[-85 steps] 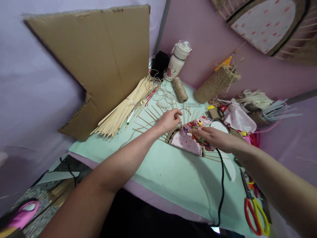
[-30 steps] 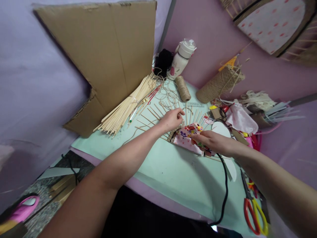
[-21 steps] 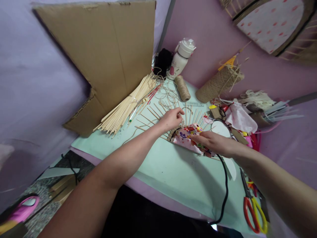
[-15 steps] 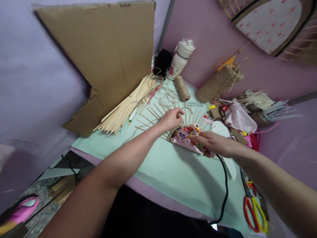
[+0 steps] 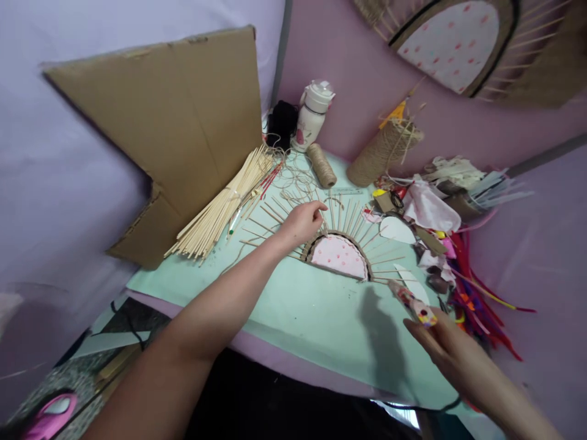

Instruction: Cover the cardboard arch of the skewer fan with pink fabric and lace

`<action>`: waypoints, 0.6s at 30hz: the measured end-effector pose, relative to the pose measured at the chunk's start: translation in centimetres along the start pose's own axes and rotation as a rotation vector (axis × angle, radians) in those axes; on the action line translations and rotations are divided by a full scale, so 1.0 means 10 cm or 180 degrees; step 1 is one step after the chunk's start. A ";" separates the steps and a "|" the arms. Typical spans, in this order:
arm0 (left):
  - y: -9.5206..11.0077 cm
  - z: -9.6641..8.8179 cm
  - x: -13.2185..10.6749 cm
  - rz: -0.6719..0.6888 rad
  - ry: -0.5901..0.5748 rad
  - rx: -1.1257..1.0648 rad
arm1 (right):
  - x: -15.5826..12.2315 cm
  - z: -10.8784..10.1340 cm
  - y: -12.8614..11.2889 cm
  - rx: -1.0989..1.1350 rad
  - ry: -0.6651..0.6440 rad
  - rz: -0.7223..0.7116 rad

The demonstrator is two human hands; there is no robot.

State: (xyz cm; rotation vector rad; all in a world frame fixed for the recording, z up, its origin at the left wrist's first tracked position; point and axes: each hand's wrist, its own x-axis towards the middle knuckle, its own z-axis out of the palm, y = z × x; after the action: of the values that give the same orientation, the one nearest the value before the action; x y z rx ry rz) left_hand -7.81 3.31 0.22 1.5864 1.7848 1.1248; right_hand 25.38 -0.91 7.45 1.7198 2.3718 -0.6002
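Note:
A half-circle craft piece (image 5: 340, 256) lies flat on the table, its white face dotted pink, bordered in black and brown, with thin wooden sticks fanning out around the arch. Above the arch's upper left, my left hand (image 5: 302, 225) is closed in a pinch. A pale strand of twine (image 5: 325, 228) runs down from its fingers to the arch. My right hand (image 5: 452, 348) grips a flower-patterned glue gun (image 5: 416, 307) to the right of the piece. The glue gun's nozzle points up and left, apart from the arch; the trigger fingers are partly hidden.
A bundle of wooden skewers (image 5: 220, 211) lies left, before a standing cardboard sheet (image 5: 183, 116). Behind are twine spools (image 5: 321, 166), a white bottle (image 5: 314, 116) and black yarn (image 5: 282, 125). Pipe cleaners (image 5: 477, 299) and scraps crowd the right. A similar piece (image 5: 454, 46) hangs on the wall.
My right hand has drawn the glue gun away from the half-circle, toward the right and nearer to me, uncovering the dotted face. My left hand stays pinched by the arch. The view has shifted.

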 end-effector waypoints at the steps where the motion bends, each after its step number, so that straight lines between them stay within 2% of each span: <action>1: 0.03 -0.03 -0.03 0.0063 -0.0013 0.0202 | -0.05 0.13 0.16 -0.0106 0.0182 0.0078; 4: 0.14 -0.10 -0.16 0.0119 -0.0135 0.0766 | -0.15 0.54 0.55 -0.0388 0.0575 0.0204; 6: 0.20 -0.12 -0.24 0.0094 -0.0276 0.1041 | -0.19 0.76 0.69 -0.0482 0.0825 0.0283; 9: 0.25 -0.12 -0.34 0.0090 -0.0474 0.1295 | -0.26 0.84 0.71 -0.0742 0.1073 0.0254; 11: 0.25 -0.11 -0.38 0.0082 -0.0526 0.1327 | -0.27 0.74 0.56 -0.0952 0.1306 0.0059; 13: 0.23 -0.11 -0.41 0.0036 -0.0499 0.1279 | -0.19 0.59 0.28 -0.0893 0.1675 -0.0286; 16: 0.20 -0.11 -0.45 -0.0015 -0.0448 0.1195 | 0.13 0.47 -0.30 -0.0350 0.1875 -0.1107; 18: 0.19 -0.11 -0.46 -0.0005 -0.0439 0.1143 | 0.42 0.50 -0.67 -0.0043 0.1695 -0.1558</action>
State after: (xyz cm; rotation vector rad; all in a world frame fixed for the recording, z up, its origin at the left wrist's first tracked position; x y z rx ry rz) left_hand -6.78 -1.43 1.66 1.8136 1.9724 0.6993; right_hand 17.18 -1.03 2.99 1.4190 3.1972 -0.1804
